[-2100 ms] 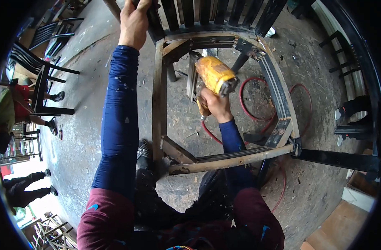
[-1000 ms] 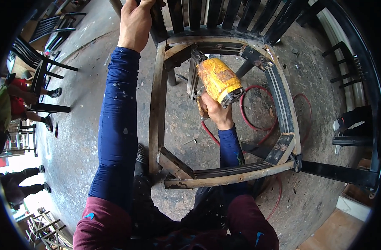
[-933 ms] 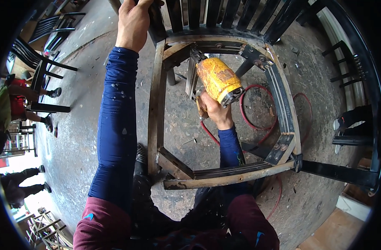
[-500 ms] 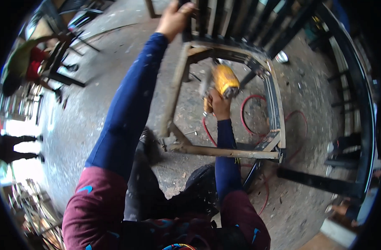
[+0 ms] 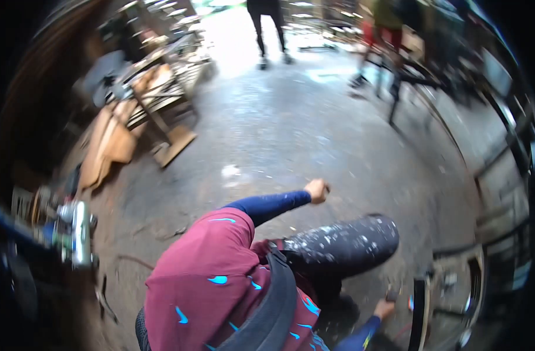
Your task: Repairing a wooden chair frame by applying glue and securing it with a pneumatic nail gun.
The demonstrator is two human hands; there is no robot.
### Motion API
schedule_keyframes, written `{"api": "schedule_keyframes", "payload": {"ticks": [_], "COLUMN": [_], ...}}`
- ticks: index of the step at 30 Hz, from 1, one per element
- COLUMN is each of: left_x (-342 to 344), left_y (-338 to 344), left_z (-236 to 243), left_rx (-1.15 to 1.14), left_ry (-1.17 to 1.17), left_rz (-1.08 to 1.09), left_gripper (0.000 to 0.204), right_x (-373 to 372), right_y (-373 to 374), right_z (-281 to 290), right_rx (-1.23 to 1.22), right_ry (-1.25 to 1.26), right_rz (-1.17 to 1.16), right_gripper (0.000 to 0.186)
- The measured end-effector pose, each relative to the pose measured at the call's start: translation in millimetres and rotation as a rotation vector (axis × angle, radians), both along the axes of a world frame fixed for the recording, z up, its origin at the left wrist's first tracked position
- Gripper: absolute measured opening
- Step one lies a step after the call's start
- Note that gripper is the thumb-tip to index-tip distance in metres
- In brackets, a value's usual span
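My left hand (image 5: pixel 318 191) is held out over the floor at the middle of the view, its fingers curled closed. Whether anything small is inside them is hidden. Low on the right, my right hand (image 5: pixel 385 308) is closed beside my bent knee. A small brownish-grey shape shows at its fingers, too blurred to name. Just right of that hand stands the wooden chair frame (image 5: pixel 420 310), with dark and bare edges. The yellow air tool does not show in this view.
Wood sheets (image 5: pixel 112 143) and a board (image 5: pixel 175 145) lie at the left. A silver cylindrical machine (image 5: pixel 81 234) is near the left rim. Far ahead, one person (image 5: pixel 267 26) stands in a bright doorway; another, in red shorts (image 5: pixel 384 36), is near dark furniture at the right.
The view has swung left, toward the doorway. My left hand has come off the chair's dark back part. The chair frame now shows only at the lower right, and the yellow tool is out of sight.
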State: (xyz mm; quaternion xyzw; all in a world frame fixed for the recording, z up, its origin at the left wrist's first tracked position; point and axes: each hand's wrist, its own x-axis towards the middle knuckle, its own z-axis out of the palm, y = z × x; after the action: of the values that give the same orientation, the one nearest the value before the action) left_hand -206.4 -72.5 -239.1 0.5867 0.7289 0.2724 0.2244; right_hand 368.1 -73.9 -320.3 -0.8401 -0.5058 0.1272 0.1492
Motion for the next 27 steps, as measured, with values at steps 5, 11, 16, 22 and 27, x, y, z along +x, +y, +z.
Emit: {"api": "schedule_keyframes", "payload": {"ticks": [5, 11, 16, 22, 27], "left_x": [-197, -291, -256, -189, -142], "left_y": [-436, -638, -618, -642, -672], "left_z": [3, -39, -71, -89, -132], "left_rx": [-0.743, -0.71, -0.706, -0.7, -0.779], "left_ry": [0.081, -0.055, 0.012, -0.158, -0.1], "left_rz": [0.625, 1.248, 1.534, 1.317, 1.406], "left_gripper": [0.009, 0.014, 0.029, 0.038, 0.043], "right_x": [-145, -465, -560, -597, -640], "right_y": [-62, -161, -200, -196, -189], "right_z": [-34, -96, -84, -101, -103], "right_rx": [-0.078, -0.415, -0.795, -1.01, -1.04], "right_ry": [-0.152, 0.334, 0.411, 0.336, 0.244], "right_rz": [0.452, 1.309, 1.575, 1.623, 1.619], "right_gripper": [0.038, 0.039, 0.039, 0.04, 0.04]}}
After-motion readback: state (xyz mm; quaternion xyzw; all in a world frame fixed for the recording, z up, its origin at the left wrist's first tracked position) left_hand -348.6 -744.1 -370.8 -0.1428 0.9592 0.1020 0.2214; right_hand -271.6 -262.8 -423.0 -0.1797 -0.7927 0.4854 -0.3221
